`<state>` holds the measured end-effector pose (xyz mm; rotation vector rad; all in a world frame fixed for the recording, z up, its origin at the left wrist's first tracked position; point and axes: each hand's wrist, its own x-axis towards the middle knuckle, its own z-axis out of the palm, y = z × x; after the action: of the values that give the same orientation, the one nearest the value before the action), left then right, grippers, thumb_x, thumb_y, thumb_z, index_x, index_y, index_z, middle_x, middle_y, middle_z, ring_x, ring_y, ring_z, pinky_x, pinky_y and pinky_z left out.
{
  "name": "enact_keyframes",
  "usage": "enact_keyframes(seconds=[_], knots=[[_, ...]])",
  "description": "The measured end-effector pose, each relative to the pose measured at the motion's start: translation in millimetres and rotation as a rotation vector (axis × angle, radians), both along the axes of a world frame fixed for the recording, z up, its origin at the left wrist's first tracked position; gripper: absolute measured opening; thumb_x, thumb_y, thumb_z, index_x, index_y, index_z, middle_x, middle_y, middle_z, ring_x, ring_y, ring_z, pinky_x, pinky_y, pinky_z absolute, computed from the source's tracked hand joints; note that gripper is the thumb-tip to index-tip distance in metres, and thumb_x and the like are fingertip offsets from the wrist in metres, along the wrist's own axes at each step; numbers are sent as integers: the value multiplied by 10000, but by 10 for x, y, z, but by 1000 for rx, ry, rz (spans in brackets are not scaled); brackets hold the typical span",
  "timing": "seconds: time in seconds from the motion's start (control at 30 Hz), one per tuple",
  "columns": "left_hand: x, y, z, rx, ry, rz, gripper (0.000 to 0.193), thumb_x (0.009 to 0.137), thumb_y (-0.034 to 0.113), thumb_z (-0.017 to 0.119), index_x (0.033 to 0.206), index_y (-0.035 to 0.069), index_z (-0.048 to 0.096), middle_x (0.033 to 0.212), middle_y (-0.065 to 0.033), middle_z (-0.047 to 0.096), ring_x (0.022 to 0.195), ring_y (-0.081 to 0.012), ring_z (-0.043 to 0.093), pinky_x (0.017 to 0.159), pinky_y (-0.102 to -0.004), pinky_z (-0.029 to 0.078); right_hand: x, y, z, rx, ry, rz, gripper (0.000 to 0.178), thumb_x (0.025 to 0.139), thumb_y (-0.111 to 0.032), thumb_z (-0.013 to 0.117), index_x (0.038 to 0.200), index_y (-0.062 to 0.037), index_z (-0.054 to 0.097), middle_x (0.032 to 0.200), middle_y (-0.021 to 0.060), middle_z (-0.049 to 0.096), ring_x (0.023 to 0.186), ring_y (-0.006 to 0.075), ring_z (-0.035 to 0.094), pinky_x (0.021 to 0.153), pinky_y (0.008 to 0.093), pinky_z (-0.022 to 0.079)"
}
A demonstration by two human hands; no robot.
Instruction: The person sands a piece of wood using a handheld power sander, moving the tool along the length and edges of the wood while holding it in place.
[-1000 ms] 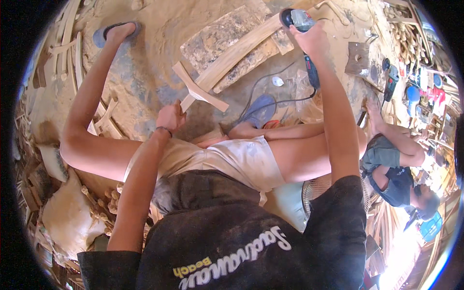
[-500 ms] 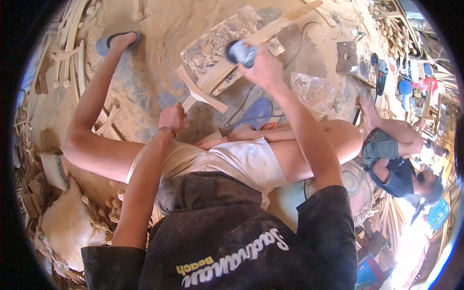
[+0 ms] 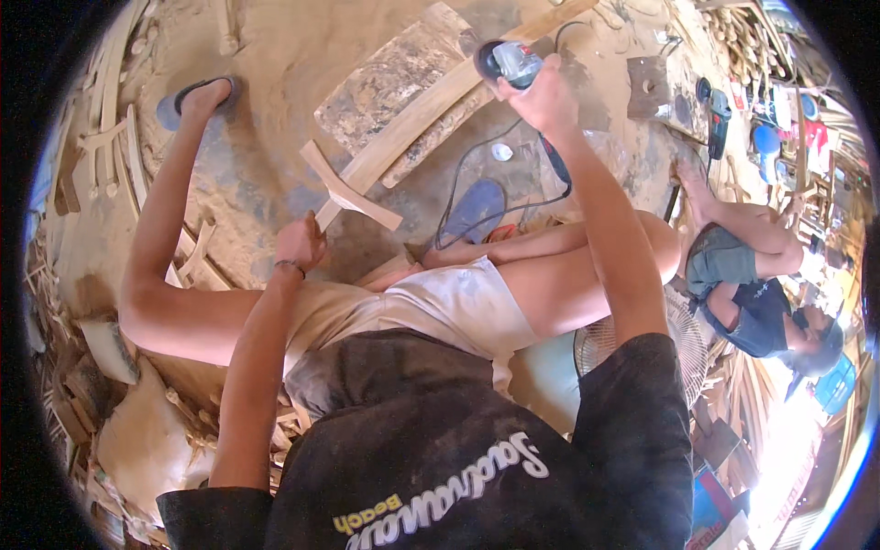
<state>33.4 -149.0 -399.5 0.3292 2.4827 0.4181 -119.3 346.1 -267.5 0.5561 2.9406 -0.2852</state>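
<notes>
My left hand [image 3: 301, 244] is closed around the grip of a wooden sword [image 3: 392, 145], just below its curved crossguard. The long blade slants away to the upper right across a worn, stained wooden block [image 3: 376, 87]. In my right hand [image 3: 550, 103] is an angle grinder [image 3: 519, 64] with a grey body. Its dark round disc sits over the far part of the blade; whether it touches the wood I cannot tell. A dark cord [image 3: 458, 183] loops down from near my right hand toward my sandal [image 3: 481, 206].
Dusty ground surrounds the block. Wooden sword pieces [image 3: 101, 142] lie at the left. At the right are another block [image 3: 658, 92], a second grinder [image 3: 719, 124], a seated person [image 3: 765, 316] and a fan [image 3: 683, 344] beside my thigh.
My right hand has moved the grinder up and to the right along the blade. The view has shifted, and my left hand, still on the grip, appears lower and farther left.
</notes>
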Motion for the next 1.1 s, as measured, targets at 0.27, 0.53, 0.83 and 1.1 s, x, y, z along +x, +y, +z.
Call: enact_keyframes(seconds=[0.27,0.53,0.83,1.1], knots=[[-111,-7,152,-19,-23,-19,294,894,229,777,1085,52,641,884,-222,765,855,-474,739,759,-595,589,-388,543,-197,-2,59,-100,987,796,-615,887,1376,98,528,1185,326,761,1130,466,764,971,508,623],[-464,-255,215,-116,45,-38,244,914,249,741,1078,73,704,900,-230,771,873,-480,747,786,-587,599,-138,-90,49,-110,56,-33,900,829,-545,869,1374,87,534,1055,279,800,1046,445,792,904,514,639],[-462,-1419,557,-261,49,-71,345,872,199,745,1191,71,767,935,-225,789,920,-437,770,827,-561,620,642,-1009,267,-268,-81,107,896,840,-500,880,1362,100,468,965,332,777,916,490,793,833,558,649],[-562,-1533,531,-279,35,-142,473,856,203,774,1295,29,752,941,-225,792,927,-425,768,857,-541,626,370,-80,151,-76,19,-124,841,816,-551,896,1262,47,508,1041,298,786,998,456,800,868,514,657]])
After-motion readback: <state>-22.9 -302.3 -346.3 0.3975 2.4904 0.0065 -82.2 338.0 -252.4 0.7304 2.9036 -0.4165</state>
